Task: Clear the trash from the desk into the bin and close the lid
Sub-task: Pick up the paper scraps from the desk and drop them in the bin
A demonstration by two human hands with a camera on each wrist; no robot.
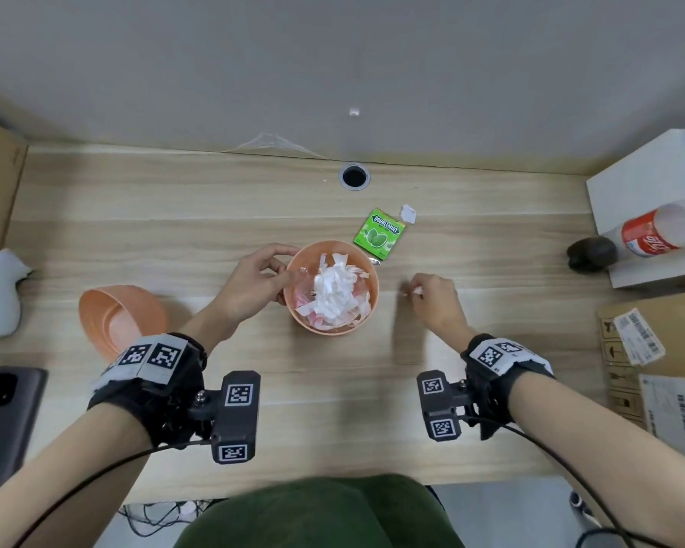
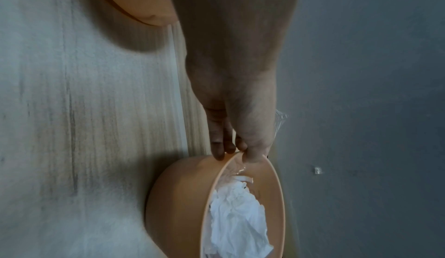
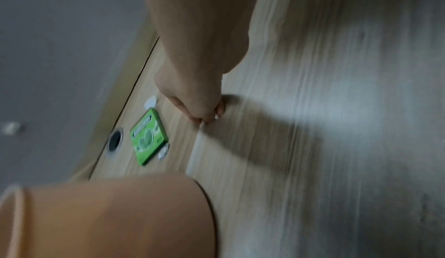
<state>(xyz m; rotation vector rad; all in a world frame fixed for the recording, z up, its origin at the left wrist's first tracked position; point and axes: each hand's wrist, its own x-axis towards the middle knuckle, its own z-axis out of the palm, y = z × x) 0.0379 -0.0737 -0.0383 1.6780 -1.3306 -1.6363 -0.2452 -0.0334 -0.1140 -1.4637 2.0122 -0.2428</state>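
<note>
On the desk [image 1: 175, 239], my left hand [image 1: 250, 286] gripped the orange bin [image 1: 335, 329] by its rim while my right hand [image 1: 436, 298] pinched a small white scrap [image 1: 416, 292].

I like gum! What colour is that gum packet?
Bright green gum packet with white lettering, clearest in the head view.

Left hand [image 1: 254, 284] grips bin [image 1: 366, 267]; lid [image 1: 115, 322] off.

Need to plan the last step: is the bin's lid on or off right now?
Off. The bin stands open-topped, paper scraps showing inside; the lid lies apart on the desk.
</note>
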